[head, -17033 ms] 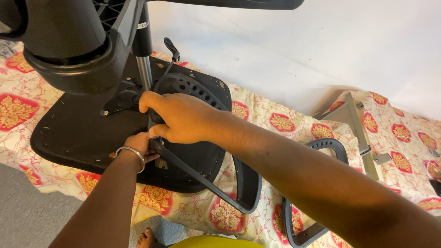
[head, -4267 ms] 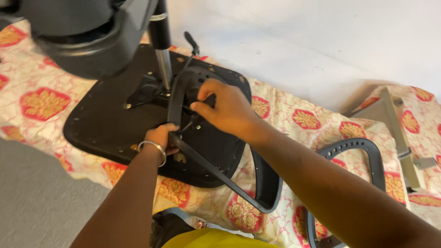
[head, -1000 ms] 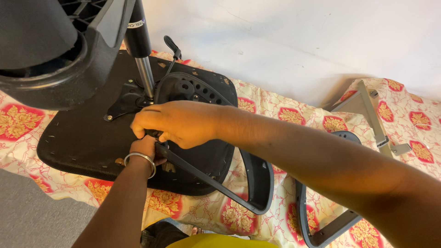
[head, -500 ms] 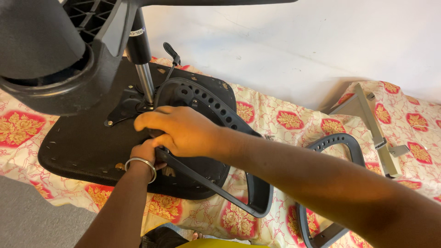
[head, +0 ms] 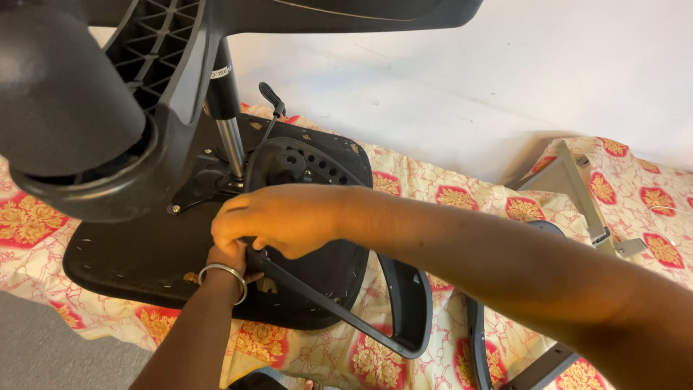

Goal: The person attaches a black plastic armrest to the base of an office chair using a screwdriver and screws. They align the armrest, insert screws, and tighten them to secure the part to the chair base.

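Fitting an armrest (head: 339, 303) to the upturned seat (head: 137, 245), judging by the grip: step in hand looks like seating its bracket against the seat's underside, just beside the gas column (head: 229, 137). Right hand (head: 278, 220) reaching across from the right, knuckles up, fingers curled closed over the armrest's upper end. Left hand (head: 229, 258) coming up from below (bangle at the wrist), mostly hidden under the right, grip impossible to tell. Next move likely calls for steady alignment before fastening. Second armrest (head: 480, 347) lying apart on the patterned sheet (head: 440, 195).
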